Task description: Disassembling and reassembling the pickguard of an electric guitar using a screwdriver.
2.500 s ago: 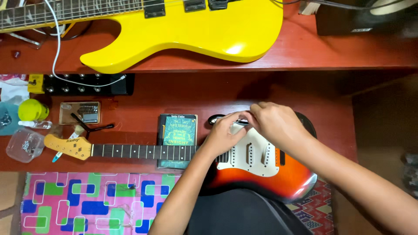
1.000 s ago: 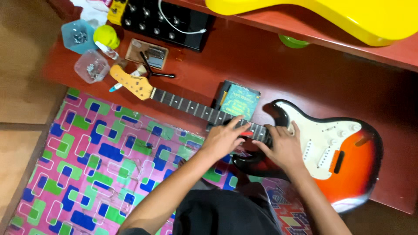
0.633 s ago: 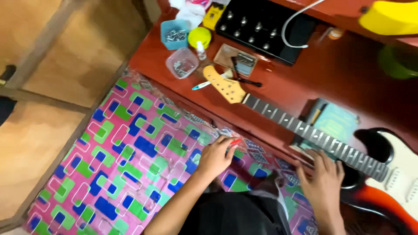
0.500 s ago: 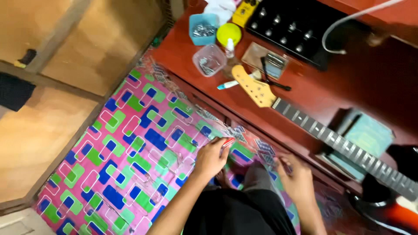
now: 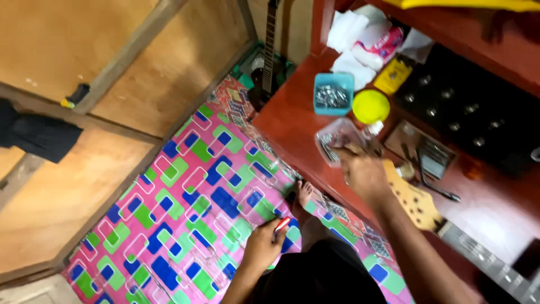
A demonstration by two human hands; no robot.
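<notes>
The right hand (image 5: 363, 174) reaches out over the red desk (image 5: 287, 121) and its fingertips touch the near edge of a small clear box (image 5: 337, 141). The fingers look bent and close together, but the picture is blurry there, so I cannot tell if they pinch something. The clear box lies just in front of this hand, up and a bit to the left in the picture, so the right hand is much the nearer of the 2 hands. The box is see-through, with rounded corners, and small metal bits lie inside it. Its long side seems to run along the desk edge, but the blur makes that hard to tell. Just behind it stands a blue box (image 5: 333, 93) with more small metal bits, and beside that a round yellow lid (image 5: 370, 106). The left hand (image 5: 263, 247) is well apart from these, down low over the bright mat (image 5: 185, 186) of pink, green and blue shapes on the floor. It is closed around a small red thing (image 5: 282, 224) that sticks out past the fingers. Near the right wrist, on the desk, lies the pale wooden head of a guitar neck (image 5: 416, 204).
</notes>
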